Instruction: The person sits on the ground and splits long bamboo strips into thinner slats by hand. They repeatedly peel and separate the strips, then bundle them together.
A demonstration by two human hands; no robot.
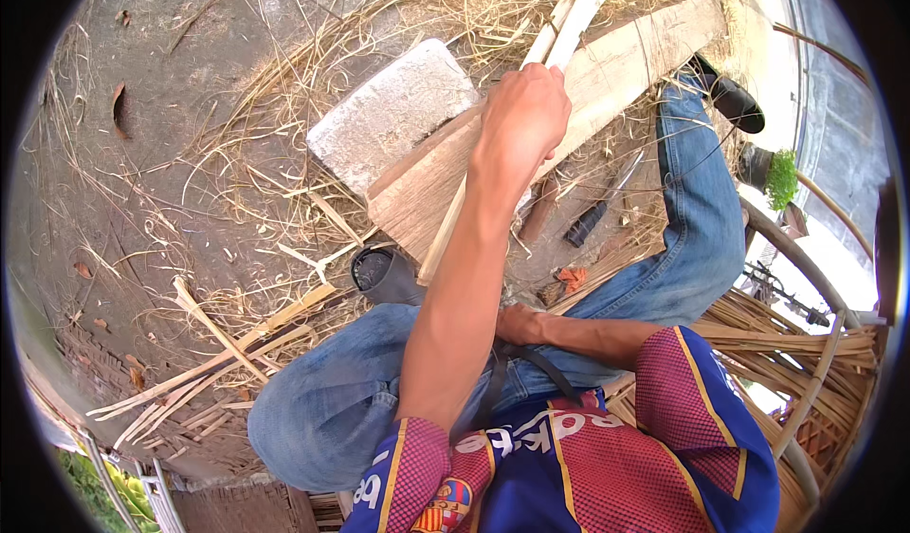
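Observation:
My left hand [526,114] is stretched out ahead, its fingers wrapped round pale split wooden strips [585,11] that look like bamboo. The strips run on past the hand to the far edge, and one continues back beside my forearm. Under that hand lies a thick wooden plank [626,54], its near end beside a whitish stone block [398,111]. My right hand [521,324] is low near my lap, partly covered by my left forearm. Its fingers are hidden, so what it holds, if anything, does not show.
A knife with a black handle [586,224] lies by the plank, next to a brown wooden piece [540,211]. Shavings [284,87] litter the ground. Split strips [227,353] lie at the left, and a bundle of strips [787,348] is at the right.

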